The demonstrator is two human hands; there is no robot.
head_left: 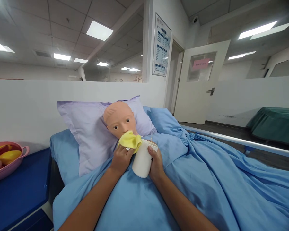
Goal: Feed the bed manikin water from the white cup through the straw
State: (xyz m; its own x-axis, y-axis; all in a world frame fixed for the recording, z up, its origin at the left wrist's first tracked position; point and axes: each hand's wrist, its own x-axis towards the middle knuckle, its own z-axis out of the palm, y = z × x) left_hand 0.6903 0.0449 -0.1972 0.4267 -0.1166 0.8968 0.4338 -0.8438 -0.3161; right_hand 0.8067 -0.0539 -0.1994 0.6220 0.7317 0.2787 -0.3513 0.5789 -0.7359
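- Fingers of the left hand (121, 159) grasp a bunched, bright yellow cloth (129, 140) over the mouth of a bald, smooth mannequin head (119, 116).
- Right hand (157, 163) grips a tall white cylindrical cup (142, 160), tilted just beside the cloth, thumb on the cup's side near the rim.
- Mannequin head rests on a lilac fabric pillow (89, 128).
- Rumpled blue fabric bedding (190, 166) lies beneath both hands.

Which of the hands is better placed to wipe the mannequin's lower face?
Left, most likely: the left hand holds the yellow cloth at the mannequin's lower face, while the right hand grips the white cup.
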